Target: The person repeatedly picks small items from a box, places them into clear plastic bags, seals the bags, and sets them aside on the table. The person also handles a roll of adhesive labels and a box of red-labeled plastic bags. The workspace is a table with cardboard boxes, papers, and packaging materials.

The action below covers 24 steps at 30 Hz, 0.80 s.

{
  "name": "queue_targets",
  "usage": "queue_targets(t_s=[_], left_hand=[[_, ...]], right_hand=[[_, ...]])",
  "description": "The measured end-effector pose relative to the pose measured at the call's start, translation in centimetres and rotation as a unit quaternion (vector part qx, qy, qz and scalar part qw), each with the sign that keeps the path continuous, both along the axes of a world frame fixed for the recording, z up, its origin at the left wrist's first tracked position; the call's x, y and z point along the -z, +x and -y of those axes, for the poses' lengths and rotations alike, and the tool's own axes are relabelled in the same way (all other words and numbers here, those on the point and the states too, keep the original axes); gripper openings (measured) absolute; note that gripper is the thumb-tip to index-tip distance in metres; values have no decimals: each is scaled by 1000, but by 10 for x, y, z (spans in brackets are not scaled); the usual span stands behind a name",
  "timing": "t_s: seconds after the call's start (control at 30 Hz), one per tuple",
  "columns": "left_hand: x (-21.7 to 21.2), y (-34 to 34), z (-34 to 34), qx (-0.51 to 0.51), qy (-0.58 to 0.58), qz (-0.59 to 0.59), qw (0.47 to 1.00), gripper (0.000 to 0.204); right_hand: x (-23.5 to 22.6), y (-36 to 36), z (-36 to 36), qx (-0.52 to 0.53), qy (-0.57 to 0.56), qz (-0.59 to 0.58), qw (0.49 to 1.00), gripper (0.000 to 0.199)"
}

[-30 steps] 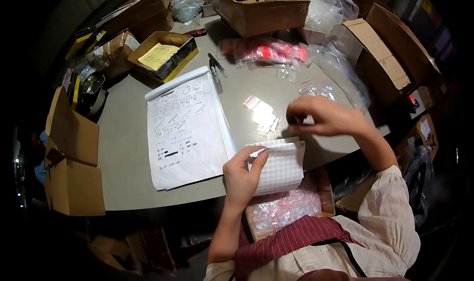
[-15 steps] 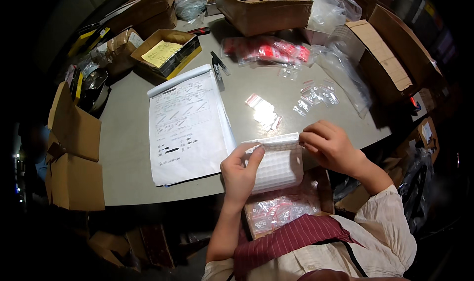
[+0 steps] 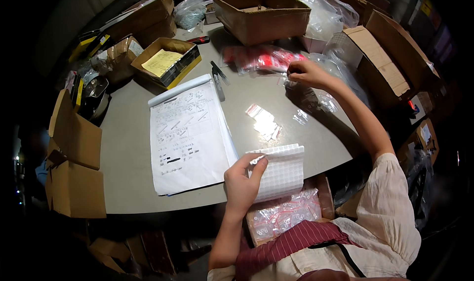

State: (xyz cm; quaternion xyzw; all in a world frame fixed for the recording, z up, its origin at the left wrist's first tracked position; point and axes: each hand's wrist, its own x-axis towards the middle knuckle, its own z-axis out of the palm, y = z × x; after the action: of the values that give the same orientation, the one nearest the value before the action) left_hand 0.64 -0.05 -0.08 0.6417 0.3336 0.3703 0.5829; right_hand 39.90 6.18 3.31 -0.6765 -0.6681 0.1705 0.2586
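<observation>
A folded sheet of round white stickers (image 3: 279,175) hangs over the table's near edge. My left hand (image 3: 245,182) pinches its upper left corner between thumb and fingers. Toward the back of the table, my right hand (image 3: 311,75) has its fingers curled together over a small clear zip bag (image 3: 285,82); what they hold, if anything, is hidden. More small zip bags with white rings (image 3: 327,102) lie below that forearm, partly in its shadow. White slips or small bags with red edges (image 3: 264,123) form a loose pile between the sheet and my right hand.
A written notepad (image 3: 190,142) lies left of the sheet, with black markers (image 3: 217,83) beside it. Red-marked plastic bags (image 3: 261,59) and a large cardboard box (image 3: 261,19) stand behind. Below the table edge sits a box of bagged rings (image 3: 286,212). An open carton (image 3: 74,138) is at left.
My right hand has left the sticker sheet's right edge and moved far forward to the small bags. My left hand still holds the sheet, whose right side now hangs flatter.
</observation>
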Motion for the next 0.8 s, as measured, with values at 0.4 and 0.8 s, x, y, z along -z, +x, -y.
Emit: queue_targets(t_s=[0.4,0.8], left_hand=[[0,-6,0,8,-29,17,999,14],[4,-9,1,-13,-94,126,987,19]], right_hand=[[-2,-7,-20,73,-102,275,953,57],[-12,-31,117,11,-31,89,995,92]])
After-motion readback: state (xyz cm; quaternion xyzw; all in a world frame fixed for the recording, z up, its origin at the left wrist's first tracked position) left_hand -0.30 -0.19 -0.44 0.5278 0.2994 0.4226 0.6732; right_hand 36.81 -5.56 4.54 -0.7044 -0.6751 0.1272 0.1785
